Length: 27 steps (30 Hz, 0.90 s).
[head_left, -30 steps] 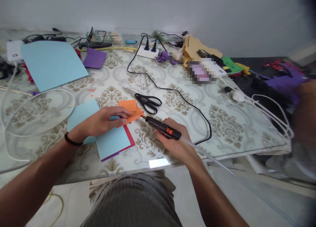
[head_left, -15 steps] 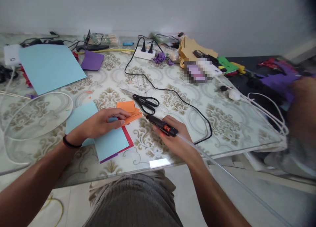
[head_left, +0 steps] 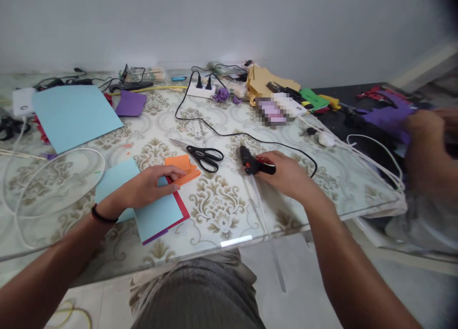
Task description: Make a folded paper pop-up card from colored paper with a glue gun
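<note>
Bent fingers of my left hand (head_left: 155,185) rest on folded orange paper strips (head_left: 190,175), pressing them over the light blue paper (head_left: 157,221). Red and purple sheets peek out beneath that blue sheet. A small orange paper piece (head_left: 178,163) lies just behind my fingertips. To the right, my right hand (head_left: 282,172) is closed around the handle of a black glue gun (head_left: 250,162), with a long clear glue stick (head_left: 263,209) trailing out of it towards me. Black-handled scissors (head_left: 204,157) lie between the two hands.
A large light blue sheet (head_left: 77,114) and a purple sheet (head_left: 131,103) lie at the back left. A black cable crosses behind the scissors from a white power strip (head_left: 200,89). Another person's hands (head_left: 427,128) are at the far right.
My right hand has moved right and turned the glue gun, bringing it away from the orange strips. My left hand stays on the strips. The camera view has shifted slightly.
</note>
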{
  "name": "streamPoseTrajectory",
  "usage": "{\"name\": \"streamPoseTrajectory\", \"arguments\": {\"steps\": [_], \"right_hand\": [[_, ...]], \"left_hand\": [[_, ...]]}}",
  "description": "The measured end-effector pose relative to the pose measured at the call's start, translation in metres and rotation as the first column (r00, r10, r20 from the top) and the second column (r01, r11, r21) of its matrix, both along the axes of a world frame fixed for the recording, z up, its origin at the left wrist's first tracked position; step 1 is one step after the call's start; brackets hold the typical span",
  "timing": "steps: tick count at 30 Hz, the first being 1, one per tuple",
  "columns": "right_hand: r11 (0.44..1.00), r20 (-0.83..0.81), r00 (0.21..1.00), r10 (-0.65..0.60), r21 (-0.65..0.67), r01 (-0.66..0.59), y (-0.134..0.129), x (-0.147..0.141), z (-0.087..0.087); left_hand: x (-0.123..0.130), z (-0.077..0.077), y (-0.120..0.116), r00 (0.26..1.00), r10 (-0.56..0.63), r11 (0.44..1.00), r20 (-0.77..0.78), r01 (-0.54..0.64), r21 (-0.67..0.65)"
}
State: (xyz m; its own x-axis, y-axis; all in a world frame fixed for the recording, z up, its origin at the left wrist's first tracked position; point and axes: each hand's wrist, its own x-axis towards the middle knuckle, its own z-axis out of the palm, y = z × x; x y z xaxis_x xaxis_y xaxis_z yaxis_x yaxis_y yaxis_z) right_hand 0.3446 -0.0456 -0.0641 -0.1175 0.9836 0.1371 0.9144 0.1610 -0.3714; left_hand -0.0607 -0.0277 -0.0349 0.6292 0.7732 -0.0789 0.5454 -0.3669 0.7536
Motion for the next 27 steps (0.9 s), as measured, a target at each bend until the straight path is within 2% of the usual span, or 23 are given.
{"name": "streamPoseTrajectory", "arguments": {"steps": [2, 4, 6, 7, 11, 14, 16, 18, 20, 23, 27], "right_hand": [[0.999, 0.005, 0.999, 0.052, -0.013, -0.052, 0.001, 0.002, 0.011], [0.997, -0.022, 0.998, 0.057, 0.045, -0.056, 0.001, -0.005, 0.023], [0.994, -0.113, 0.992, 0.051, 0.1, -0.04, 0.004, -0.023, 0.034], [0.994, -0.181, 0.98, 0.082, 0.082, -0.068, 0.005, -0.036, 0.038], [0.942, -0.396, 0.871, 0.292, -0.037, -0.333, 0.018, -0.095, 0.047], [0.836, -0.487, 0.802, 0.346, -0.229, -0.499, 0.03, -0.122, 0.047], [0.73, -0.563, 0.748, 0.352, -0.336, -0.596, 0.035, -0.128, 0.044], [0.651, -0.641, 0.696, 0.323, -0.383, -0.655, 0.038, -0.129, 0.039], [0.626, -0.7, 0.661, 0.272, -0.393, -0.674, 0.039, -0.129, 0.033], [0.624, -0.74, 0.64, 0.208, -0.404, -0.669, 0.037, -0.132, 0.024], [0.606, -0.744, 0.65, 0.156, -0.447, -0.658, 0.035, -0.137, 0.019]], "left_hand": [[0.003, 0.004, 0.002, 1.0, -0.015, 1.0, -0.024, 0.014, -0.017], [0.007, 0.009, 0.005, 0.999, -0.02, 1.0, -0.04, 0.019, -0.024], [0.013, 0.014, 0.007, 0.999, -0.015, 1.0, -0.046, 0.014, -0.022], [0.016, 0.017, 0.008, 0.999, -0.012, 1.0, -0.049, 0.011, -0.021], [0.03, 0.023, 0.009, 0.999, 0.003, 0.998, -0.035, -0.005, -0.057], [0.034, 0.02, 0.009, 0.999, 0.032, 0.996, -0.01, -0.032, -0.089], [0.033, 0.016, 0.008, 0.999, 0.052, 0.994, 0.013, -0.05, -0.099], [0.033, 0.012, 0.008, 0.996, 0.068, 0.991, 0.051, -0.061, -0.119], [0.033, 0.009, 0.007, 0.994, 0.076, 0.988, 0.081, -0.064, -0.141], [0.032, 0.008, 0.006, 0.993, 0.075, 0.988, 0.087, -0.063, -0.142], [0.023, 0.013, 0.004, 0.998, 0.012, 1.0, 0.064, -0.01, -0.017]]}}
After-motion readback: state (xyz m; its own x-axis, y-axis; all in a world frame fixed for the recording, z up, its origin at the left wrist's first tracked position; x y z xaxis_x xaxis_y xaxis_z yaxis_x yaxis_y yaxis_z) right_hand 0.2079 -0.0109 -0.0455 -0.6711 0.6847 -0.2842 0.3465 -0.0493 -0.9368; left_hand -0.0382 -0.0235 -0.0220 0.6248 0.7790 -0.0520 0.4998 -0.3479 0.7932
